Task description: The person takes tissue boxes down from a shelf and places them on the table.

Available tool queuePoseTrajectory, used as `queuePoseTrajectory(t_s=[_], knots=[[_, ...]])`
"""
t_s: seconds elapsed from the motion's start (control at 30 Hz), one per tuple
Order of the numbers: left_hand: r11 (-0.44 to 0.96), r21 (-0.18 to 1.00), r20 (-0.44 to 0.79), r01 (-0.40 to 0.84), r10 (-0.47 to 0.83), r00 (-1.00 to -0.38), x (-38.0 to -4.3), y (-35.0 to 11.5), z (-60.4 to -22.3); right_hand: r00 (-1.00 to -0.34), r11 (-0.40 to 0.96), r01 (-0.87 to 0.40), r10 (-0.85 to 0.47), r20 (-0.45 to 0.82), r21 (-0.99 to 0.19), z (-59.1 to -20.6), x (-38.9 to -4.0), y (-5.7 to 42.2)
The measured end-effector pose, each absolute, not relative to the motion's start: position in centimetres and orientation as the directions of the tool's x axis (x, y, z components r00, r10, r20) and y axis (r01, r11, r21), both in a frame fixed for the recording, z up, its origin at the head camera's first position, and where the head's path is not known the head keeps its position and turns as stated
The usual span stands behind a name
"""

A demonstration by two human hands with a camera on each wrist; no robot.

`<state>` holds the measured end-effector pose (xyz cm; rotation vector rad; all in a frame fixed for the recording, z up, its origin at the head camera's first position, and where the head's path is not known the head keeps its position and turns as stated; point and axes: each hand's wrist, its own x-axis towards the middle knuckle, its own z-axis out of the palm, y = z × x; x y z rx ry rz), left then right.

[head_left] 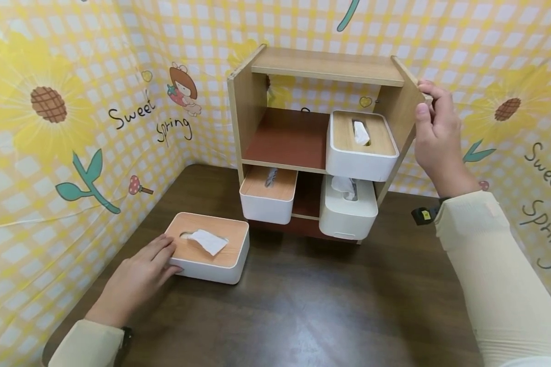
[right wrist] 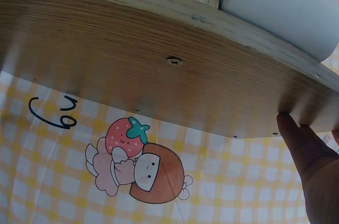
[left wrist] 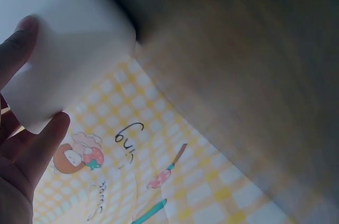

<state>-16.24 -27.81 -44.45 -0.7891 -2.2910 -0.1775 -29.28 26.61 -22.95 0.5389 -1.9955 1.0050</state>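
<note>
My left hand (head_left: 135, 275) holds the left end of a white tissue box (head_left: 197, 257) with a wooden lid and a tissue poking out. In the left wrist view, thumb and fingers pinch the white box (left wrist: 69, 49). My right hand (head_left: 441, 135) grips the upper right side panel of a small wooden shelf (head_left: 326, 63), the thumb at its front edge. Fingertips press the panel's outer face (right wrist: 132, 65) in the right wrist view. A wood-lidded tissue box (head_left: 385, 137) sits on the shelf's upper right, its front overhanging.
Below it stands an all-white tissue box (head_left: 349, 214). Another wood-lidded tissue box (head_left: 266, 206) juts from the lower left compartment. The shelf rests on a dark wooden table (head_left: 303, 306), with yellow checked cloth (head_left: 156, 56) behind and along the sides.
</note>
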Motion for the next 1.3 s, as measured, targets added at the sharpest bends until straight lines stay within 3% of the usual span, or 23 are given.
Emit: queuePoseTrajectory(t_s=[1.3], knots=[[0.836, -0.025, 0.593, 0.548, 0.454, -0.666, -23.5, -30.4, -43.8, -0.564, 0.597, -0.674, -0.036, 0.825, -0.435, -23.5, -30.4, 27.4]])
